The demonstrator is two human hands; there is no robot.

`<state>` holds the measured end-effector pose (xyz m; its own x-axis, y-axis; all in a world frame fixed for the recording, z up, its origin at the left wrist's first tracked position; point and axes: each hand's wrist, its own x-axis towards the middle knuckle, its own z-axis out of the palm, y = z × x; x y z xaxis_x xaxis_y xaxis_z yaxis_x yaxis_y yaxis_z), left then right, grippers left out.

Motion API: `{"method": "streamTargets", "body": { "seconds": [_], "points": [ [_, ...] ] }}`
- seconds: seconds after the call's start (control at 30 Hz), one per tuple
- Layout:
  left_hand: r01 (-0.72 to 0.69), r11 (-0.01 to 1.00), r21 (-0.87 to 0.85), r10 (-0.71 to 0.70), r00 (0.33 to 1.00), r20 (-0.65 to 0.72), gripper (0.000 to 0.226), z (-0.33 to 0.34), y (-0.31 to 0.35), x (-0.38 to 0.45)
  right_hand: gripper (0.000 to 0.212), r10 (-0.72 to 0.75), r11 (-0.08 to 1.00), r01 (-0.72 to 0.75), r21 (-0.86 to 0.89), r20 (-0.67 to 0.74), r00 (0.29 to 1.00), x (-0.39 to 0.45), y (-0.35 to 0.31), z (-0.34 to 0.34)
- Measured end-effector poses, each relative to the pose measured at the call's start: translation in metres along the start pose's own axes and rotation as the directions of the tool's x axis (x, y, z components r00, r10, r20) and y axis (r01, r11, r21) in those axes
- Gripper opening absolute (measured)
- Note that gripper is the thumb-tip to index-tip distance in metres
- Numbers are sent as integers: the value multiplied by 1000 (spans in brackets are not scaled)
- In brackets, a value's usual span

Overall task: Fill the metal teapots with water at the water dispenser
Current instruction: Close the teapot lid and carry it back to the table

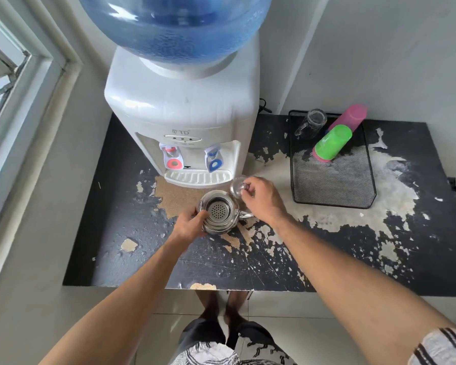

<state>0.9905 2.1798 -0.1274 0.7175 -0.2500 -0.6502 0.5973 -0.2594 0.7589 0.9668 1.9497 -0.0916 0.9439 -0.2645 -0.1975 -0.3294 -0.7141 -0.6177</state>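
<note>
Metal teapot sits on the tabletop, just in front of the water dispenser drip tray, slightly right of centre between the two taps. Lid is off: perforated strainer basket visible inside the open mouth. Spout points right.

Left hand wraps the teapot body from the near-left side, fingers closed on it. Right hand holds the lid by its knob, pinched between thumb and fingertips, lid tilted, up and to the right of the teapot mouth. Lid looks lifted clear of the tabletop, but from this angle I can't be sure it isn't resting on an edge.

Dispenser: red tap on the left, blue tap on the right, blue water bottle on top. Nothing under either tap.

Right of the dispenser: black mesh tray with a clear glass mug, a pink cup and a green cup lying tilted toward its far end.

Tabletop surface is black, heavily peeled, bare patches around the teapot and the tray.
</note>
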Motion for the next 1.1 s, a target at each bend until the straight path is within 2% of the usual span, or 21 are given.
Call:
{"method": "streamTargets", "body": {
  "seconds": [0.13,0.27,0.4,0.63,0.9,1.1],
  "points": [
    [-5,1000,27,4,1000,15,16,-4,7,-3,17,-132,990,137,-28,127,983,-8,-19,10],
    [39,999,-18,-38,999,12,18,-5,13,-6,8,-235,960,259,-105,200,951,-17,-30,20],
    [74,996,-54,-73,997,8,26,-6,14,-5,12,-270,932,317,-173,247,931,-22,-33,26],
    [54,998,37,-54,999,-6,20,-8,8,2,9,-322,897,377,-232,241,916,-26,-38,31],
    [40,998,46,-39,999,-18,11,-9,6,5,7,-365,867,417,-273,222,904,-26,-37,35],
    [42,998,41,-42,999,-4,13,-9,7,5,14,-367,856,423,-297,227,902,-27,-33,39]
  ]
}}
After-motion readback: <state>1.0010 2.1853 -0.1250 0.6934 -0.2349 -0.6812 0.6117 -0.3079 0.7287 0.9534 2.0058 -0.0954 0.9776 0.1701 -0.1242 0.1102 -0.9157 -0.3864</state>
